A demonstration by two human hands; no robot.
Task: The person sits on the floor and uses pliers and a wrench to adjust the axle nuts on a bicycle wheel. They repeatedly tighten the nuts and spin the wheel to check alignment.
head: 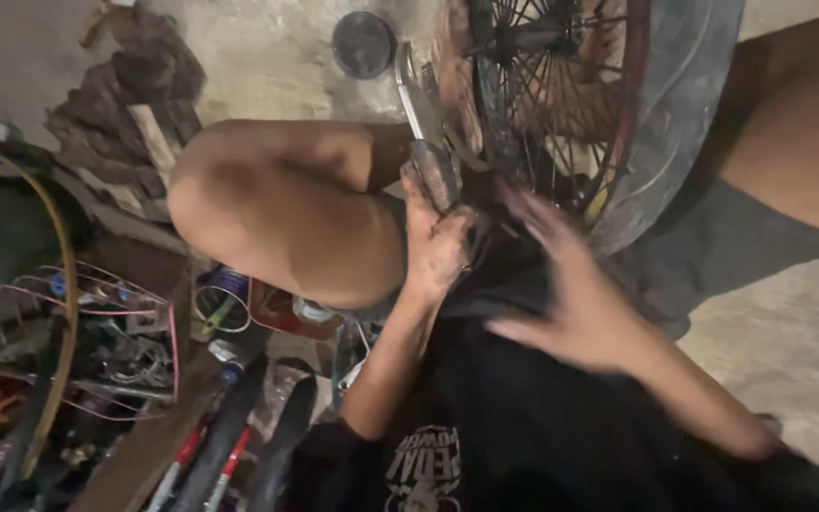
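Beside wheel (pixel 561 104): left hand (pixel 436 248) fingers clenched on pliers (pixel 426 123); right hand (pixel 571 294) fingers spread, released, blurred.

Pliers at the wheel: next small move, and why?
Probably bring the right hand onto the wheel to steady it. The left hand grips the pliers with their tip up beside the spokes near the hub, while the right hand is open, blurred, holding nothing, just below the tyre. The wheel rests between the person's legs with nothing else visibly bracing it.
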